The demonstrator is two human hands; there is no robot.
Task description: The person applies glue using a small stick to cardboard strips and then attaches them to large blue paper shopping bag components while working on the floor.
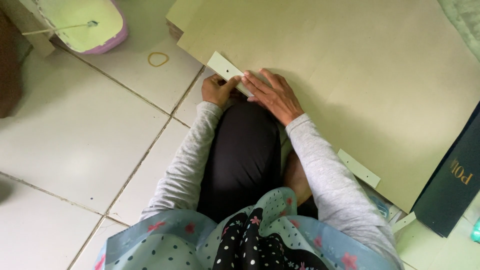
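Left hand (216, 90), right hand (272, 95), strip (226, 70) angled up-left

Two hands are at work: the left hand (216, 90) and the right hand (272, 94), both at the near edge of one big cardboard sheet (360, 75). Three pale strips show: one (229, 73) under the hands on the sheet's edge, one (358, 168) on its lower edge, one (404, 222) just below it. One rubber band (158, 59) lies left of the sheet. One dark book (452, 185) lies at its right.
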